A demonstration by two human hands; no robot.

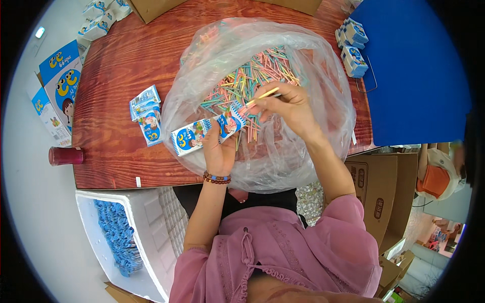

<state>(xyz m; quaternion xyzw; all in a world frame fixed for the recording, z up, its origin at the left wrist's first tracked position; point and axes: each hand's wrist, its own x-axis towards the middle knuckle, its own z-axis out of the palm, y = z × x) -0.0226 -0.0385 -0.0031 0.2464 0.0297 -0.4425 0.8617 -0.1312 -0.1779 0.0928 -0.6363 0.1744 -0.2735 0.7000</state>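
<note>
blue-and-white packets (231, 122) are grasped by the fingers of the left hand (220, 152) over the clear bag (326, 76) on the bench (121, 65), and pastel sticks (270, 93) are pinched beside one packet's end by the right hand's (291, 108) fingers, presumably so that drops are caught below.

The left hand (221, 154) holds flat blue-and-white packets (231, 122). At its two o'clock, the right hand (290, 105) pinches thin yellow sticks (269, 93). A white foam box (150, 222) sits at eight o'clock.

Red-brown wooden table (116, 101), blue surface (409, 76), speckled floor (309, 199)
</note>
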